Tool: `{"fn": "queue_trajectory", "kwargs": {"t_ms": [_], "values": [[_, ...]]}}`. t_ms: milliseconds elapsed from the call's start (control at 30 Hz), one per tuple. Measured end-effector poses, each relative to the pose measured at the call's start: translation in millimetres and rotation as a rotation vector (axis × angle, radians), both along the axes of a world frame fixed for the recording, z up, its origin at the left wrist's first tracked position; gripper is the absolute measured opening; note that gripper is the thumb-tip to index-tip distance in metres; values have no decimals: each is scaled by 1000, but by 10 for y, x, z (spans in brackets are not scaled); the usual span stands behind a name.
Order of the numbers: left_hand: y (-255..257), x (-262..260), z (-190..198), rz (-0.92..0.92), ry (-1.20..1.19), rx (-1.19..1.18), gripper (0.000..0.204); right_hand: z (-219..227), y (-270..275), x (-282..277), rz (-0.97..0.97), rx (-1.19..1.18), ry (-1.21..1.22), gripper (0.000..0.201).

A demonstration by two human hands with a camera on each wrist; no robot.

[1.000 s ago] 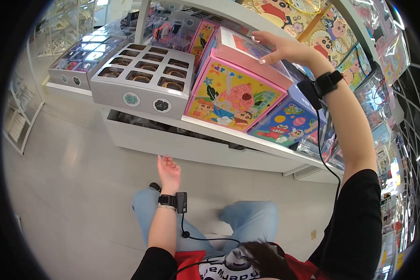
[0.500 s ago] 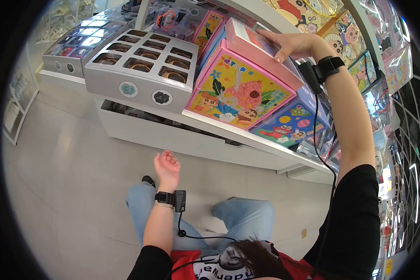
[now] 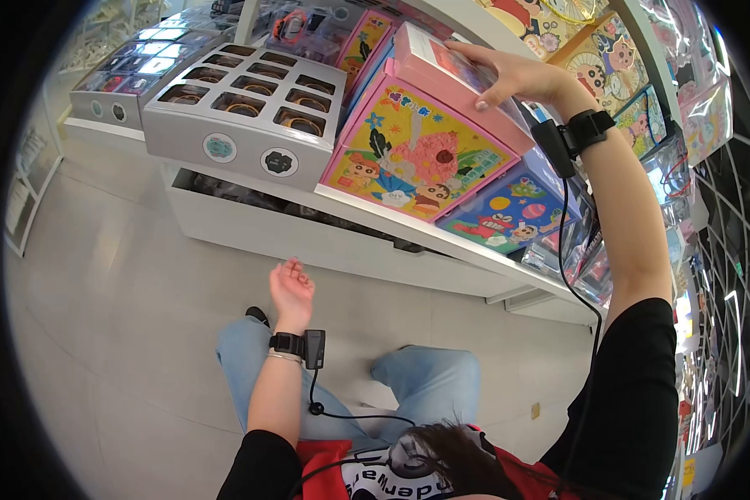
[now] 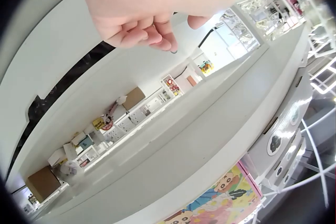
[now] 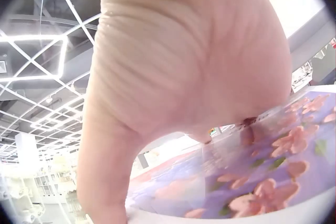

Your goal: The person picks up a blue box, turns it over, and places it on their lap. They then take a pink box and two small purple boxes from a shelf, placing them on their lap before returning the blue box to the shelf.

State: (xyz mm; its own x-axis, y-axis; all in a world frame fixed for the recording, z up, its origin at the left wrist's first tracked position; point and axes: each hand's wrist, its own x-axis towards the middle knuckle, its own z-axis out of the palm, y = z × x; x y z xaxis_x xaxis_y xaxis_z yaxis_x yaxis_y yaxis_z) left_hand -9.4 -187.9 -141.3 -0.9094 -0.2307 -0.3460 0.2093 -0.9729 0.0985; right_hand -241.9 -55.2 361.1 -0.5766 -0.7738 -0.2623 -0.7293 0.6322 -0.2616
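My right hand [image 3: 529, 82] arches over the top of a pink box [image 3: 467, 107] in the head view, its thumb at the front edge and fingers reaching to the far side. The right wrist view shows the hand [image 5: 184, 61] spanning a shiny top with pink flowers [image 5: 262, 203]. Below the pink top is a yellow front with cartoon figures [image 3: 425, 158]. My left hand [image 3: 292, 287] hangs palm up over the floor in front of the shelf, fingers loosely curled around nothing. In the left wrist view, that hand [image 4: 152, 3] is before the white shelf edge.
A grey display box [image 3: 242, 108] with rows of windowed cells stands left of the pink box. To the right sits a blue cartoon box [image 3: 508, 208]. An open drawer [image 3: 308, 225] juts out under the shelf. Hanging packages [image 3: 700, 125] line the right side.
The right hand stays on the pink box, its thumb and fingers shifting slightly along the top. The head view has moved a little; the left hand is still free.
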Motion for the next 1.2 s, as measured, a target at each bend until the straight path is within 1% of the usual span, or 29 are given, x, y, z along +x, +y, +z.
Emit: {"fn": "queue_trajectory", "kwargs": {"t_ms": [133,167,233,367,433,467,533,600,700,733,800,833,1067,1133,1200], "values": [[6,11,23,-21,3,-10,33,7,22,104,54,-18,52,110],[5,7,34,-7,3,-6,33,29,51,160,41,-15,52,110],[18,11,50,0,0,-2,34,81,91,260,72,56,107,109],[3,14,39,-5,9,6,35,137,354,211,85,-29,38,110],[13,2,21,-8,17,-1,35,189,506,249,37,-113,-67,113],[12,-1,11,-11,16,-1,35,223,575,269,37,-112,-67,113],[15,4,3,-15,14,-1,35,284,728,326,23,-66,8,116],[17,-8,15,-15,-1,-8,36,301,893,417,-6,-68,1,116],[35,-27,-2,-14,5,-6,36,296,1186,471,-105,-70,-17,117],[42,-34,8,-15,8,-6,36,293,1258,489,-105,-69,-15,117],[55,-42,26,-27,-21,-12,36,289,1389,532,-197,-37,49,116],[66,-47,26,-31,-19,-13,36,293,1426,563,-249,-1,65,114],[122,-66,36,-47,-3,-4,35,207,1705,489,-298,-61,71,110],[127,-76,46,-51,6,-3,34,221,1742,455,-377,-91,-12,108],[127,-81,52,-47,5,-9,34,234,1797,382,-390,-81,-31,107]]}}
